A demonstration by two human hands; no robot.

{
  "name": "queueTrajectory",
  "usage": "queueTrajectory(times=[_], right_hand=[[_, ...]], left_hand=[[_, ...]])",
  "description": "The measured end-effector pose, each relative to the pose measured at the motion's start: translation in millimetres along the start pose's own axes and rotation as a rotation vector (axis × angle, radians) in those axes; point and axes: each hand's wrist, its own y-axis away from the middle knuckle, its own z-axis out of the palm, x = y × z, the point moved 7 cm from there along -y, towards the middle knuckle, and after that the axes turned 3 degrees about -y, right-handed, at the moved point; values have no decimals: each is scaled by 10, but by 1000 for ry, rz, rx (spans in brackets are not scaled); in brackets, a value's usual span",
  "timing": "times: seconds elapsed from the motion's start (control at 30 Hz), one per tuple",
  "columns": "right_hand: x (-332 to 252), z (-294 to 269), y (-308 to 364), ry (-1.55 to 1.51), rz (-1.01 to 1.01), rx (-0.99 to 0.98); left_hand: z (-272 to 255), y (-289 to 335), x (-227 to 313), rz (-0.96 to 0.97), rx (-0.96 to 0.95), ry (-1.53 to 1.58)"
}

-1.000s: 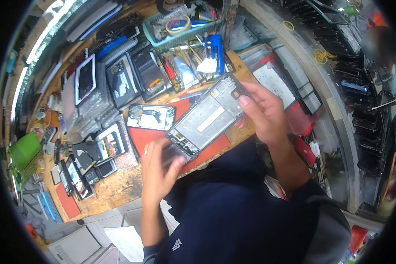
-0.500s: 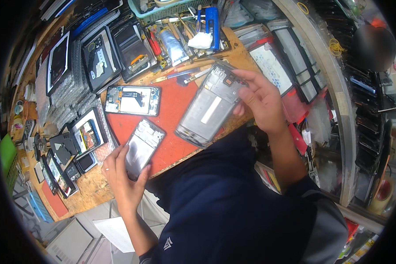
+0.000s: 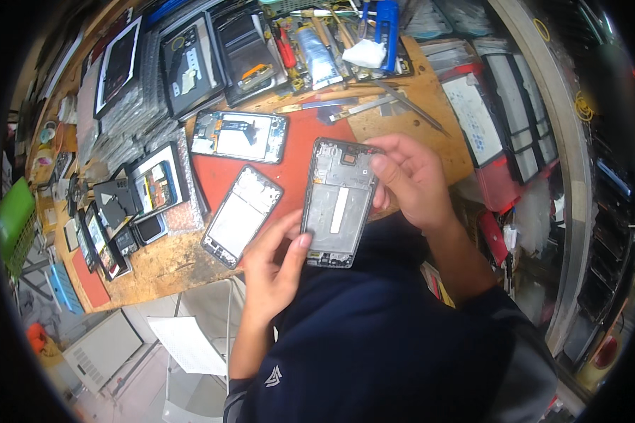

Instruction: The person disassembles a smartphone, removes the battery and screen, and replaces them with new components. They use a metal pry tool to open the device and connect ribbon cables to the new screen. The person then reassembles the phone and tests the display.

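A grey phone frame (image 3: 323, 211), bare inside with a pale strip down its middle, is held tilted above the front edge of the bench. My right hand (image 3: 415, 185) pinches its upper right edge between thumb and fingers. At the lower left edge, my left hand (image 3: 275, 264) closes on it, thumb in front; part of its fingers is hidden. A second, silvery phone frame (image 3: 241, 217) lies just left of it, on the orange-red mat (image 3: 212, 175) and the bench wood. Farther back rests an opened phone (image 3: 268, 143) with a dark flex cable across it.
Bubble-wrapped stacks (image 3: 137, 106) and framed panels (image 3: 190, 65) crowd the far left. Tweezers (image 3: 413, 107), a tube (image 3: 317, 58) and a blue tool (image 3: 386, 35) lie at the back. Several phone parts (image 3: 113, 204) sit at left; trays of panels (image 3: 473, 123) stand right.
My left hand has let go of the silvery frame, leaving it lying down, and has moved right onto the grey frame. The grey frame has turned more upright and come nearer to me.
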Motion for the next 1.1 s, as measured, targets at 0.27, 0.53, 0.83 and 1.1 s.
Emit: queueTrajectory(times=[0.27, 0.53, 0.83, 1.1], right_hand=[[-101, 476, 123, 441, -387, -129], [315, 654, 9, -572, 124, -400], [375, 703, 86, -785, 184, -585], [303, 706, 87, -661, 147, -610]], left_hand=[[45, -67, 354, 344, 200, -200], [327, -19, 629, 696, 116, -703], [-12, -60, 358, 465, 299, -459], [-1, -30, 339, 493, 255, -406]])
